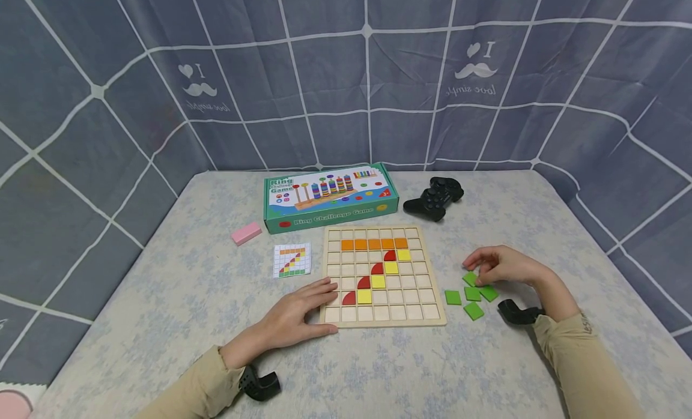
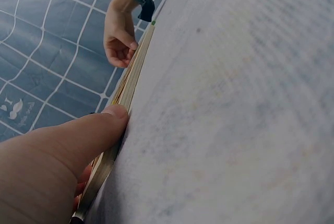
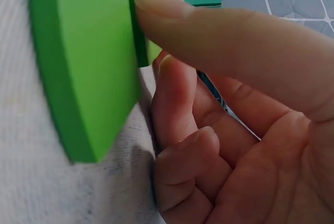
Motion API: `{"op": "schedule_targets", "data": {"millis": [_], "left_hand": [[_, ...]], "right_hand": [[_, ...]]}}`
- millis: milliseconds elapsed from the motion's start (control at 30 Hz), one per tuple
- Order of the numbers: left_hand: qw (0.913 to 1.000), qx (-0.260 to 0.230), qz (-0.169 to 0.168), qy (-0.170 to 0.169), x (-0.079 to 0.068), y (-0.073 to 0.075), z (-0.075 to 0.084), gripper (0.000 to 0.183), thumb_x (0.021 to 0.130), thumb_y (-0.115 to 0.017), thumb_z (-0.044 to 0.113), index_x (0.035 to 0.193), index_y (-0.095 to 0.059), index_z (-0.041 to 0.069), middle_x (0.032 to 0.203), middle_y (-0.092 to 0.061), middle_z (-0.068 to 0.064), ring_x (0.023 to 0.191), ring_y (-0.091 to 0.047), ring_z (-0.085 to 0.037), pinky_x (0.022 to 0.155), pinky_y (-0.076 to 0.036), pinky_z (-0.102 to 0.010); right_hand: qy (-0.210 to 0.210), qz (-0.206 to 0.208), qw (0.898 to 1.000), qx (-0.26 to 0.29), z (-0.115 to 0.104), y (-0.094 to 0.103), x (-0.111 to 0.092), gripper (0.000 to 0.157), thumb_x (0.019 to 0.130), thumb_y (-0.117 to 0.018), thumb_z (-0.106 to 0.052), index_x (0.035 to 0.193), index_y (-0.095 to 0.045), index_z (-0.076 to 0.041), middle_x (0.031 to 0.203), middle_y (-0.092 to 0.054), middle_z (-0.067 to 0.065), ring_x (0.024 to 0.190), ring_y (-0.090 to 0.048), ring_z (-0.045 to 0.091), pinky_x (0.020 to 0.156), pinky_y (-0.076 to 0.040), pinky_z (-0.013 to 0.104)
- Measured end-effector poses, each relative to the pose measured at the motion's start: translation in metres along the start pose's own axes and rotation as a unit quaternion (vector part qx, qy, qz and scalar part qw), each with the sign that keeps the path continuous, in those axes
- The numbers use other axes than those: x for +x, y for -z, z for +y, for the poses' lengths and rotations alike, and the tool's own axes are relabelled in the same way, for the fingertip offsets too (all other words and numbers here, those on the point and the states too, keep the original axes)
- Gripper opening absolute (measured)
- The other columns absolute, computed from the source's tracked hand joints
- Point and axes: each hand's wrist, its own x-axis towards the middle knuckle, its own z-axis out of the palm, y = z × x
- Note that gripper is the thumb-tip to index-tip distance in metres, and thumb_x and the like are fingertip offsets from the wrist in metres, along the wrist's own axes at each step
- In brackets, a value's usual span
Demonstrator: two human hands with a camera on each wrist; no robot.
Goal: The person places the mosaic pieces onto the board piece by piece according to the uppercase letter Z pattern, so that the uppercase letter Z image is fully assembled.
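A wooden grid board [image 1: 413, 296] lies in the middle of the table. It bears a row of orange tiles [image 1: 374, 244] and a diagonal of red quarter-circles [image 1: 349, 298] and yellow squares [image 1: 364, 296]. My left hand [image 1: 294, 314] rests at the board's left edge, fingers extended; in the left wrist view its thumb [image 2: 96, 132] lies along the near edge. Right of the board, my right hand [image 1: 508, 266] pinches a green tile [image 1: 469, 279] with thumb and curled fingers. The thumb [image 3: 172, 18] meets its edge in the right wrist view. Several other green tiles [image 1: 473, 294] lie beneath it.
A printed pattern card [image 1: 292, 260] lies left of the board, near a pink block [image 1: 246, 233]. Behind the board are a green Ring Challenge Game box [image 1: 331, 214] and a black game controller [image 1: 434, 199]. Patterned curtains [image 1: 335, 95] surround the table.
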Motion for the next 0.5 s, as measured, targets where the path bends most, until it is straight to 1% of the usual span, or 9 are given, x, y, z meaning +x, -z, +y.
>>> {"op": "schedule_targets", "data": {"millis": [133,200,333,433,500], "left_hand": [[1.0000,0.000,-0.001,-0.001,0.000,0.000,0.000,0.067,0.083,-0.066,0.051,0.132,-0.055,0.007,0.142,-0.045,-0.002,0.136,-0.033,-0.018,0.106,-0.034,-0.039],[1.0000,0.001,0.000,-0.001,0.000,0.000,-0.001,0.067,0.083,-0.066,0.051,0.132,-0.055,0.007,0.142,-0.045,-0.002,0.136,-0.033,-0.018,0.106,-0.034,-0.039],[1.0000,0.001,0.000,0.000,0.000,-0.001,-0.001,0.067,0.083,-0.065,0.051,0.132,-0.055,0.007,0.142,-0.045,-0.002,0.136,-0.033,-0.018,0.107,-0.034,-0.039],[1.0000,0.000,0.001,0.000,0.000,-0.001,-0.001,0.067,0.083,-0.066,0.051,0.132,-0.055,0.007,0.143,-0.045,-0.002,0.136,-0.033,-0.018,0.107,-0.034,-0.039],[1.0000,-0.001,0.002,-0.001,0.000,-0.001,-0.001,0.067,0.083,-0.066,0.051,0.132,-0.055,0.007,0.142,-0.045,-0.002,0.136,-0.033,-0.018,0.106,-0.034,-0.039]], "right_hand": [[-0.004,0.000,1.000,-0.005,-0.003,-0.001,0.000,0.041,0.078,-0.073,-0.006,0.113,-0.058,0.011,0.095,-0.063,0.012,0.069,-0.055,0.010,0.062,-0.047,0.024],[-0.010,0.002,1.000,-0.007,-0.004,-0.001,0.001,0.039,0.078,-0.074,-0.006,0.110,-0.059,0.010,0.091,-0.062,0.011,0.069,-0.054,0.010,0.061,-0.047,0.024],[-0.023,0.008,1.000,-0.013,-0.005,-0.002,0.002,0.029,0.079,-0.074,-0.009,0.099,-0.061,0.007,0.079,-0.060,0.007,0.066,-0.053,0.011,0.060,-0.047,0.025],[-0.025,0.017,0.999,-0.020,-0.008,-0.004,0.003,0.025,0.080,-0.075,-0.014,0.093,-0.062,0.004,0.075,-0.061,0.005,0.065,-0.054,0.011,0.061,-0.046,0.025],[-0.016,0.024,0.999,-0.025,-0.014,-0.007,0.005,0.024,0.080,-0.074,-0.016,0.092,-0.063,0.002,0.076,-0.062,0.005,0.065,-0.055,0.011,0.062,-0.047,0.025]]}}
